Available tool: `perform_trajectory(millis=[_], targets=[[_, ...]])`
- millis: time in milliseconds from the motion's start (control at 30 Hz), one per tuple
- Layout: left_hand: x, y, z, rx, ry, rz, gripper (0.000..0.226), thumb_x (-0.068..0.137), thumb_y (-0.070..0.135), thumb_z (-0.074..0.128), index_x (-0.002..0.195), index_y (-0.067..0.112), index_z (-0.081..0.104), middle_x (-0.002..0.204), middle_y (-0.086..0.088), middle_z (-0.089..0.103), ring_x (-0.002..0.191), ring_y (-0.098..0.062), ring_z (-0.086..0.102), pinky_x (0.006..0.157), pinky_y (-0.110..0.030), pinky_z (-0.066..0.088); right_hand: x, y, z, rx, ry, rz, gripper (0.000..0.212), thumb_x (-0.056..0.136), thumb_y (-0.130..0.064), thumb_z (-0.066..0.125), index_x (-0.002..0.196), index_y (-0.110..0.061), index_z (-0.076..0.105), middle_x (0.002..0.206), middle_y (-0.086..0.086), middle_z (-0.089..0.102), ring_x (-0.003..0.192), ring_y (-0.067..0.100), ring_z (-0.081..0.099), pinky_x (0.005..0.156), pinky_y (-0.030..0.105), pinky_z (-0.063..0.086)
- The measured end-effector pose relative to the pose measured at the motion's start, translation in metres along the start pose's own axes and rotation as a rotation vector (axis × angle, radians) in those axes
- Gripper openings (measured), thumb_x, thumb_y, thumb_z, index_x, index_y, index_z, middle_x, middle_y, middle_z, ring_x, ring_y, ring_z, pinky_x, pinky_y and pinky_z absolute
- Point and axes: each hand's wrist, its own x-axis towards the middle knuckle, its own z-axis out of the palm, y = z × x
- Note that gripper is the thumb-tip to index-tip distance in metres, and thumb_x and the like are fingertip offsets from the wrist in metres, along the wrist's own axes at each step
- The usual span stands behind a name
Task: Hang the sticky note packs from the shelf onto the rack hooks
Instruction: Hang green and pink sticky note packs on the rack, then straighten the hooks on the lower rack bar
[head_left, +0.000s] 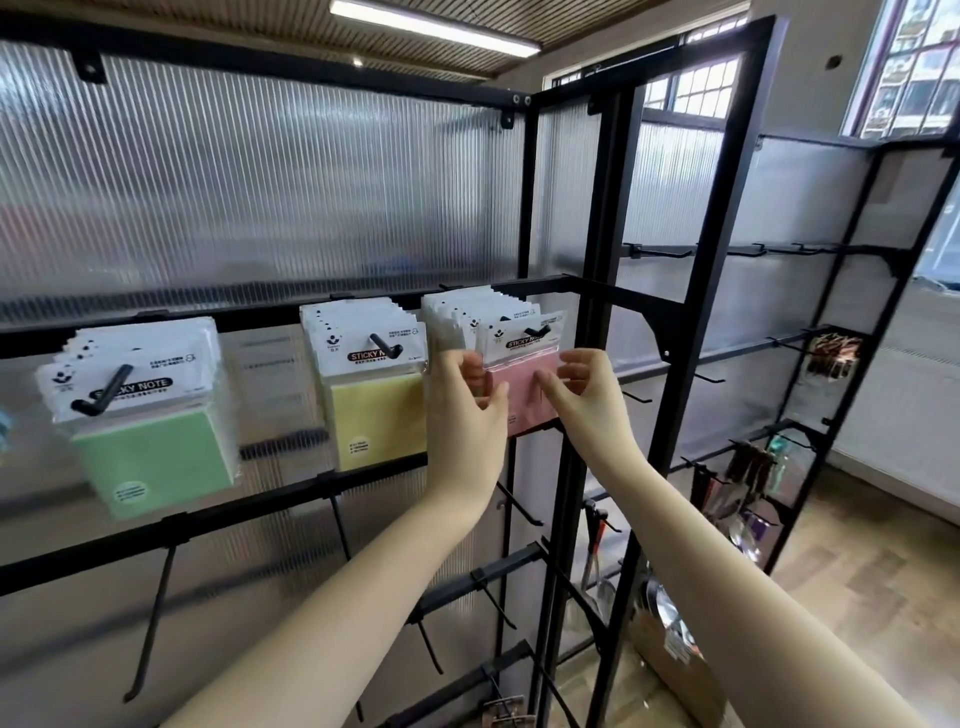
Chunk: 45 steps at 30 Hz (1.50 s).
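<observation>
— Behind: ribbed translucent panels on a black metal rack, wooden floor to the right.

— On the hooks?

— Green sticky note packs far left, yellow sticky note packs in the middle, pink sticky note packs rightmost, front one on a black hook.

— And the hands?

— Left hand pinching the front pink pack's left edge, right hand pinching its right edge, fingers curled around it.
</observation>
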Motion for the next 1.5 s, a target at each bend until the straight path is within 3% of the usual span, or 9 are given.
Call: perform_trajectory(millis=[167, 333, 467, 600, 700, 1033, 1200, 1400, 1500], targets=[[-0.012, -0.005, -0.005, -0.059, -0.044, -0.011, 0.024, 0.091, -0.003, 0.054, 0.103, 0.016, 0.043, 0.108, -0.008, 0.051, 0.083, 0.013, 0.056, 0.075, -0.004, 0.043, -0.006, 0.012, 0.004, -0.05, -0.041, 0.047, 0.035, 0.091, -0.03, 0.063, 0.116, -0.008, 0.052, 0.105, 0.001, 0.059, 0.094, 0.011, 0.056, 0.071, 0.014, 0.042], [-0.03, -0.015, -0.019, 0.013, -0.134, -0.036, 0.022, 0.093, 0.0, 0.049, 0.114, 0.005, 0.044, 0.109, -0.009, 0.054, 0.095, -0.01, 0.055, 0.08, -0.005, 0.042, -0.027, 0.03, 0.008, -0.111, -0.039, 0.212, 0.038, 0.09, -0.043, 0.062, 0.106, -0.009, 0.054, 0.094, 0.001, 0.062, 0.087, 0.017, 0.061, 0.075, 0.03, 0.049], [-0.047, -0.025, -0.042, 0.179, -0.293, -0.103, 0.016, 0.095, 0.005, 0.049, 0.11, 0.009, 0.051, 0.103, -0.002, 0.057, 0.094, -0.015, 0.055, 0.081, -0.018, 0.047, -0.05, 0.043, 0.017, -0.178, -0.202, 0.387, 0.026, 0.093, -0.03, 0.058, 0.088, -0.004, 0.06, 0.078, 0.012, 0.066, 0.07, 0.025, 0.063, 0.069, 0.038, 0.052], [-0.058, -0.031, -0.081, 0.345, -0.433, -0.119, 0.013, 0.096, 0.014, 0.049, 0.108, 0.015, 0.055, 0.103, 0.004, 0.058, 0.096, -0.013, 0.056, 0.085, -0.03, 0.049, -0.077, 0.027, 0.04, -0.278, -0.262, 0.238, 0.021, 0.094, -0.022, 0.053, 0.074, -0.017, 0.057, 0.073, 0.004, 0.067, 0.061, 0.017, 0.063, 0.057, 0.027, 0.049], [-0.064, -0.032, -0.126, 0.484, -0.437, -0.101, 0.016, 0.098, 0.021, 0.048, 0.111, 0.019, 0.056, 0.107, 0.006, 0.06, 0.098, -0.013, 0.057, 0.085, -0.034, 0.05, -0.098, -0.002, 0.068, -0.306, -0.295, 0.105, 0.018, 0.093, -0.023, 0.053, 0.076, -0.024, 0.058, 0.07, -0.005, 0.065, 0.066, 0.015, 0.064, 0.063, 0.03, 0.051], [-0.105, -0.034, -0.333, 0.757, -0.178, -0.166, 0.017, 0.094, 0.016, 0.054, 0.108, 0.017, 0.063, 0.103, 0.001, 0.069, 0.096, -0.02, 0.063, 0.078, -0.035, 0.049, -0.22, -0.123, 0.209, -0.344, -0.611, -0.131, 0.019, 0.092, -0.037, 0.049, 0.096, -0.022, 0.06, 0.09, -0.001, 0.067, 0.083, 0.024, 0.061, 0.072, 0.035, 0.05], [-0.148, -0.034, -0.459, 0.793, -0.067, -0.304, 0.014, 0.096, 0.017, 0.052, 0.106, 0.02, 0.061, 0.097, 0.008, 0.064, 0.09, -0.014, 0.063, 0.074, -0.032, 0.051, -0.298, -0.18, 0.283, -0.337, -0.79, -0.224, 0.016, 0.09, -0.031, 0.048, 0.09, -0.017, 0.056, 0.092, 0.005, 0.066, 0.086, 0.032, 0.059, 0.072, 0.037, 0.05], [-0.201, -0.027, -0.586, 0.849, 0.126, -0.486, 0.012, 0.095, 0.017, 0.052, 0.096, 0.026, 0.06, 0.093, 0.006, 0.068, 0.086, -0.012, 0.064, 0.076, -0.036, 0.053, -0.382, -0.229, 0.349, -0.36, -0.947, -0.33, 0.021, 0.093, -0.03, 0.049, 0.079, -0.014, 0.048, 0.074, 0.002, 0.053, 0.073, 0.032, 0.053, 0.063, 0.032, 0.039], [-0.227, -0.024, -0.631, 0.844, 0.209, -0.551, 0.014, 0.092, 0.012, 0.055, 0.091, 0.025, 0.06, 0.089, 0.002, 0.069, 0.083, -0.016, 0.065, 0.078, -0.039, 0.053, -0.419, -0.25, 0.375, -0.29, -1.032, -0.361, 0.022, 0.092, -0.031, 0.05, 0.085, -0.012, 0.058, 0.077, 0.004, 0.061, 0.074, 0.031, 0.059, 0.063, 0.032, 0.043]])
